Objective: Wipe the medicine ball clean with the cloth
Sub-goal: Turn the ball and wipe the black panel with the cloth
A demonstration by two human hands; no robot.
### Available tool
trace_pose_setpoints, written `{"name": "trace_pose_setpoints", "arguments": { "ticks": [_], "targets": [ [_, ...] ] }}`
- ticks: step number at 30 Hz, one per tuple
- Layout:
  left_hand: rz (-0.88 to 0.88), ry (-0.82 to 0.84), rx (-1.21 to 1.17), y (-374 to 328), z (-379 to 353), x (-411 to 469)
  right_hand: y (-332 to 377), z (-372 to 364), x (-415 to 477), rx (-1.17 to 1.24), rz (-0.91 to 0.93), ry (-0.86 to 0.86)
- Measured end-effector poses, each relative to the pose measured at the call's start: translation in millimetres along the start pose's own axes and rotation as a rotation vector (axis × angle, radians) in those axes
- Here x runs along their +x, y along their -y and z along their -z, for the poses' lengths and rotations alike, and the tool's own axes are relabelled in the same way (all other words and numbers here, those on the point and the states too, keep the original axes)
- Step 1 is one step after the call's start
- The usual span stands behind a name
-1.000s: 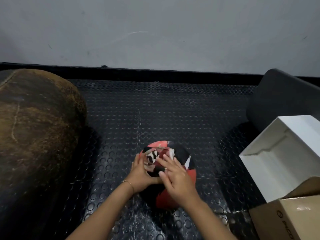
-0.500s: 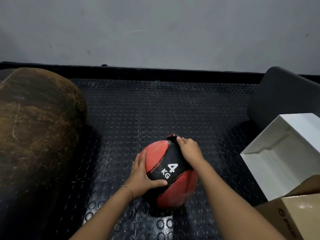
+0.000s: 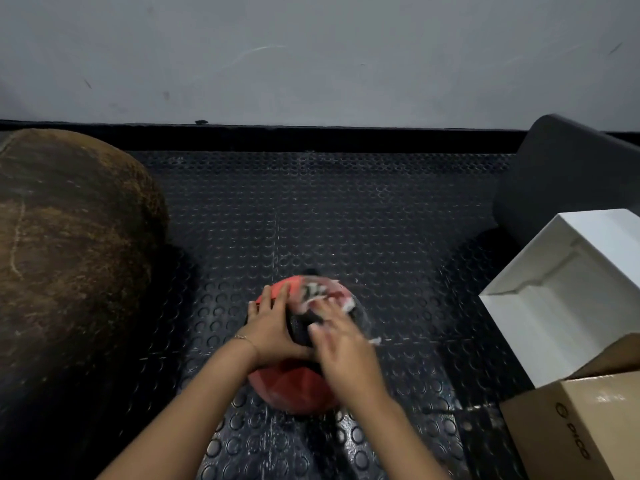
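Centrally, one medicine ball (image 3: pixel 294 386) rests on the studded floor mat (image 3: pixel 346 220). Left hand (image 3: pixel 273 327): fingers spread, flat against ball. Right hand (image 3: pixel 341 344): blurred, fingers extended, pressing one cloth (image 3: pixel 322 294) onto ball top. Two boxes at right

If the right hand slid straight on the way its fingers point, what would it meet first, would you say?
The right hand points up and slightly left across the medicine ball, so it would probably meet the patterned cloth on the ball's top first. Motion blur makes this uncertain.
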State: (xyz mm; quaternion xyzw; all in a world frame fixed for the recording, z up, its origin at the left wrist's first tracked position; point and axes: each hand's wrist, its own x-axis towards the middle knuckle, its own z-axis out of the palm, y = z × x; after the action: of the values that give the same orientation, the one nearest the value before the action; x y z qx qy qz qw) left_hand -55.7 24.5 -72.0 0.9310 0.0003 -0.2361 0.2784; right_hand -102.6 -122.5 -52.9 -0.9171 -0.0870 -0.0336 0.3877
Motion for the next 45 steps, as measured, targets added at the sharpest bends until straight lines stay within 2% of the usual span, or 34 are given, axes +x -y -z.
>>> {"name": "trace_pose_setpoints", "arguments": {
  "ticks": [2,3,6,8,11,14,17,19,22,24,26,30,33,34,35,38,40,42,45],
  "targets": [
    [-0.02,-0.02,-0.018,6,0,0,5,-4,7,-0.073,0.094,0.051],
    [-0.018,-0.03,-0.029,8,-2,0,-2,-4,22,-0.071,0.037,0.041],
    [-0.001,-0.053,-0.03,-1,-1,-1,-30,9,85,-0.014,-0.367,0.069],
    [0.012,-0.031,-0.036,-6,7,1,-30,11,93,0.029,-0.454,0.05],
    [0.019,0.013,-0.086,3,20,4,-16,7,48,0.044,-0.317,-0.033],
    [0.068,0.112,-0.089,12,33,5,-18,6,4,0.123,-0.23,-0.035],
    [0.1,0.109,-0.123,1,33,4,-21,2,0,0.257,-0.341,-0.108],
    [0.144,0.049,-0.139,-5,26,3,-14,-4,-7,0.216,-0.373,-0.12],
    [0.12,0.006,-0.087,-2,12,-2,-10,-1,-6,0.148,-0.348,-0.135],
    [0.108,-0.01,-0.076,-2,8,-7,-16,9,26,0.101,-0.414,-0.086],
    [0.105,-0.024,-0.068,-3,6,-10,-12,12,67,0.056,-0.452,0.046],
    [0.091,-0.042,-0.097,5,5,-14,26,-8,90,-0.062,-0.211,0.239],
    [0.087,-0.033,-0.169,19,8,-24,28,-11,59,-0.093,-0.012,0.203],
    [0.074,-0.039,-0.186,25,8,-27,20,-8,48,-0.066,-0.006,0.187],
    [0.056,-0.045,-0.205,30,7,-31,8,-3,43,-0.03,-0.071,0.169],
    [0.01,-0.04,-0.244,41,4,-40,-24,8,49,0.016,-0.453,0.137],
    [0.004,-0.043,-0.251,44,3,-42,-27,4,51,0.017,-0.527,0.112],
    [0.013,-0.049,-0.263,45,5,-39,-13,-3,51,0.02,-0.417,0.044],
    [0.03,-0.042,-0.248,44,9,-31,15,-21,40,-0.052,-0.139,0.043]
  ]
}}
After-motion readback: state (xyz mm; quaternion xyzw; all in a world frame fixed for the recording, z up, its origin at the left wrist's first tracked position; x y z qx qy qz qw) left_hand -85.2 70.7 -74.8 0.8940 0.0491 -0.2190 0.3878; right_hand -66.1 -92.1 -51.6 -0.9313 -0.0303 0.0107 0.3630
